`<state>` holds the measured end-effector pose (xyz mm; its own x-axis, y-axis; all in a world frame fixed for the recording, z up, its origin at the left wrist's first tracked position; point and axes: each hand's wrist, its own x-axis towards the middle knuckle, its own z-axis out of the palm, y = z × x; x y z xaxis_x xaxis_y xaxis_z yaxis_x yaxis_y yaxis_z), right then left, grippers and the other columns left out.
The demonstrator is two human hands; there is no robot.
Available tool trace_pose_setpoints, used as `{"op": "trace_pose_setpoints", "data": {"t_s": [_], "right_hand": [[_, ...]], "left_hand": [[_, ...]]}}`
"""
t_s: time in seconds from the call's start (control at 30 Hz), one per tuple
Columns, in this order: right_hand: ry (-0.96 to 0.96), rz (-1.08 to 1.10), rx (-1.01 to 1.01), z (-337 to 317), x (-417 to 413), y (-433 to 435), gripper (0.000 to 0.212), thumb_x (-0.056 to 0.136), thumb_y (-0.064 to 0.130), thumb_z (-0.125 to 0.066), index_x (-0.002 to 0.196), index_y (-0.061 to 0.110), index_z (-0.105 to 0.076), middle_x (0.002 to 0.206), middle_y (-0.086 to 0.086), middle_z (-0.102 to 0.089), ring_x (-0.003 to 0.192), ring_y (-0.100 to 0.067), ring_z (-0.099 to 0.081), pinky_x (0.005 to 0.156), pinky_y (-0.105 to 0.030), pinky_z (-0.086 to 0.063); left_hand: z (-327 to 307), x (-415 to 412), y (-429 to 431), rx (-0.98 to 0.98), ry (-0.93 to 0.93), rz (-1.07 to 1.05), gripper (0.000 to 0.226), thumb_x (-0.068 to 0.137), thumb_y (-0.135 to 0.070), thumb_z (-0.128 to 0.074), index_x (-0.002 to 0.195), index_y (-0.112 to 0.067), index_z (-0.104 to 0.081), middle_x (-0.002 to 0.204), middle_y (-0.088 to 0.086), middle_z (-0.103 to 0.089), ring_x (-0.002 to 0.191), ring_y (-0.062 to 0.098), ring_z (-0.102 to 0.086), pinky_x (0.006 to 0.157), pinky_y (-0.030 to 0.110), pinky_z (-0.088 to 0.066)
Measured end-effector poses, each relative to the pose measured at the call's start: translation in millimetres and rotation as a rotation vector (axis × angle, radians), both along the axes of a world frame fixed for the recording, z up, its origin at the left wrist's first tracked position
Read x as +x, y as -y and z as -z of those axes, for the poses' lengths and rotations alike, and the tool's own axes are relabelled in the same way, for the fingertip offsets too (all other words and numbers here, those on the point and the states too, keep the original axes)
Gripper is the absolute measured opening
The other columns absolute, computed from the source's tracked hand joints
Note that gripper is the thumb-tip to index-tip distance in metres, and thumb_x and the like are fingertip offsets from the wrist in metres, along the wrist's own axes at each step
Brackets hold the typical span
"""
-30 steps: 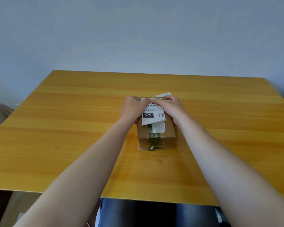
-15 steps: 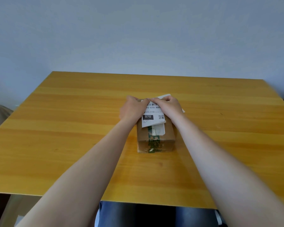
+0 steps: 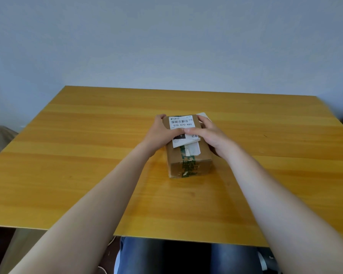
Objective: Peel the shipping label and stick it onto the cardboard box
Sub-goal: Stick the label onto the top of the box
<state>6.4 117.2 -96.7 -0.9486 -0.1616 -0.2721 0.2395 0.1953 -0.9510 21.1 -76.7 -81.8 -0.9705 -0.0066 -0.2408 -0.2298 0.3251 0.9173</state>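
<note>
A small brown cardboard box (image 3: 204,157) with green tape stands on the wooden table (image 3: 87,155). A white shipping label (image 3: 181,123) with a barcode and "070-070-A80" lies flat on the box's top. My left hand (image 3: 160,133) grips the box's left side, its thumb pressing across the label's middle. My right hand (image 3: 208,135) holds the right side, thumb on the label too. The label's near edge lifts slightly over an older white sticker (image 3: 192,149).
A white sheet corner (image 3: 203,115), probably the label's backing, sticks out from behind the box at its far right. The table's near edge is close to my lap, and a pale wall rises behind the far edge.
Both thumbs have slid from the label's far edge toward me to its middle, uncovering the barcode end, which now lies flat on the box.
</note>
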Motion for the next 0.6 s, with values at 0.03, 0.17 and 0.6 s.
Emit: {"op": "trace_pose_setpoints", "data": {"t_s": [0.03, 0.17, 0.6], "right_hand": [[-0.003, -0.014, 0.004, -0.6, 1.2, 0.0, 0.095, 0.066, 0.042, -0.092, 0.151, 0.031, -0.051, 0.136, 0.003, -0.070, 0.114, -0.020, -0.074, 0.096, -0.043, -0.060], [-0.014, -0.026, -0.006, -1.0, 3.5, -0.3, 0.104, 0.058, 0.044, -0.094, 0.152, 0.033, -0.050, 0.139, 0.003, -0.068, 0.119, -0.020, -0.072, 0.105, -0.048, -0.057], [0.016, 0.056, -0.029, -2.3, 1.0, 1.9, 0.088, 0.075, 0.026, -0.095, 0.150, 0.028, -0.050, 0.127, 0.003, -0.071, 0.105, -0.022, -0.077, 0.088, -0.041, -0.063]], "left_hand": [[-0.3, 0.8, -0.1, 0.004, 0.000, 0.006, 0.100, 0.085, -0.038, -0.085, 0.161, -0.019, -0.023, 0.128, -0.004, -0.057, 0.111, 0.016, -0.064, 0.079, 0.028, -0.057], [-1.3, 0.3, -0.3, 0.018, 0.022, 0.006, 0.099, 0.083, -0.036, -0.086, 0.159, -0.021, -0.024, 0.131, -0.002, -0.060, 0.111, 0.017, -0.066, 0.078, 0.030, -0.056], [4.1, -8.6, -1.5, 0.059, 0.046, -0.102, 0.074, 0.078, -0.032, -0.092, 0.133, -0.021, -0.044, 0.112, 0.002, -0.074, 0.091, 0.019, -0.077, 0.076, 0.039, -0.065]]}}
